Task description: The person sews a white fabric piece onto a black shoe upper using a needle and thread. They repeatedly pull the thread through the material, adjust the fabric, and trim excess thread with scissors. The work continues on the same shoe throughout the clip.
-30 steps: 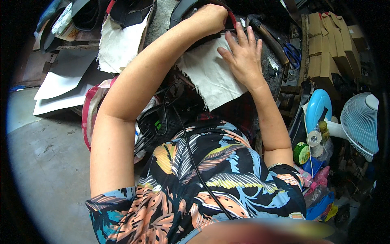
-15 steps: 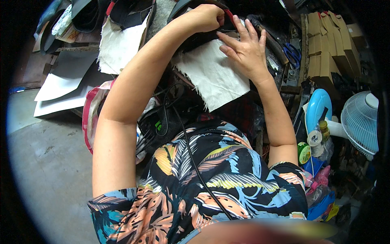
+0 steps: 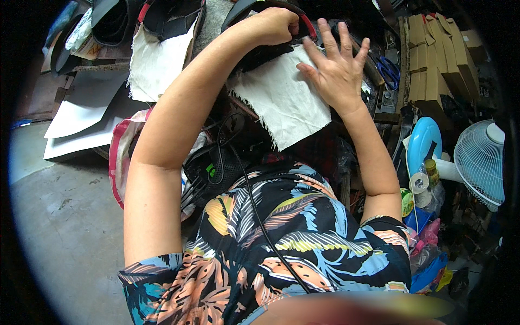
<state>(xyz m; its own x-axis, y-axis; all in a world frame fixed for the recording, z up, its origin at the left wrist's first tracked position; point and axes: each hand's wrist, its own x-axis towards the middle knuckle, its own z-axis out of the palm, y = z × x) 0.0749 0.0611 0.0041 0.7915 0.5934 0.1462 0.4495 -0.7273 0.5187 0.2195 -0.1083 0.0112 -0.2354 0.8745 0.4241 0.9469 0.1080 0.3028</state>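
Observation:
My left hand (image 3: 277, 26) is curled closed at the top, over a black piece with a red edge (image 3: 307, 24). Whatever its fingers hold is hidden behind them. Beside it on the right, my right hand (image 3: 340, 73) is open, its fingers spread and thumb apart. A white cloth with frayed edges (image 3: 281, 97) hangs from the black piece toward me, and the right hand's thumb side is over the cloth's upper right part. A second black, red-edged piece (image 3: 170, 24) with its own white cloth (image 3: 158, 62) lies to the left.
White sheets (image 3: 81, 114) and dark curved pieces (image 3: 114, 21) lie at the far left. Cardboard boxes (image 3: 441, 59), blue-handled scissors (image 3: 388, 73) and a white fan (image 3: 479, 162) are on the right. A black cable (image 3: 254, 206) runs down over my shirt.
My right hand has moved slightly right and down, away from the left hand, and its fingers have spread wider. The left hand stays closed in nearly the same place.

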